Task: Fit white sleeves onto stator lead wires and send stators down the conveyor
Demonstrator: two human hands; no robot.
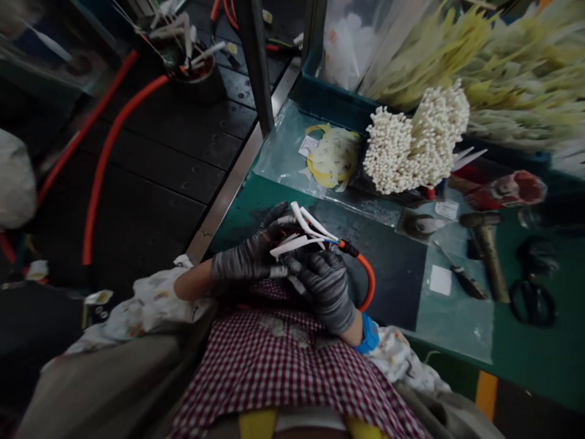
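Both of my hands wear grey striped gloves with pale fingertips. My left hand point(253, 249) is closed around the left end of a wire harness point(329, 240), just above the edge of my checked apron point(292, 360). Fingers of my right hand point(325, 286) are curled against the same harness from the near side. Several white sleeves point(304, 221) fan out between the hands. An orange cable point(368, 274) leaves the harness on the right and bends down behind my right hand. What lies between the fingertips is dark and partly hidden.
On the green bench point(516, 341), a bunch of white-tipped strips point(418, 143) lies beyond my hands, near yellow rings point(333, 155). Rightward are a hammer point(490, 256), a screwdriver point(461, 272) and scissors point(534, 302). Orange cables point(105, 158) hang over the conveyor point(183, 158) at left.
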